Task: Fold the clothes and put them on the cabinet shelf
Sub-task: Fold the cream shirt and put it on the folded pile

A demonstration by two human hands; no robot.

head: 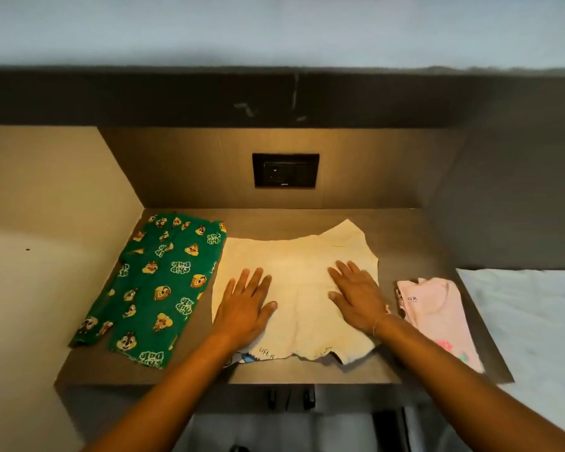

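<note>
Three garments lie on the one shelf point(405, 236). One is the green garment point(157, 288) with a cartoon print, at the left. One is the cream garment point(300, 272), in the middle. One is the pink garment point(437, 308), at the right.

There are two grips, the left grip point(245, 305) and the right grip point(359, 295), both flat on the cream garment with fingers straight.

One dark socket plate point(285, 170) sits on the far back panel. One white bed point(529, 308) shows at the right edge. The right wrist wears one thin bracelet point(377, 322).
</note>
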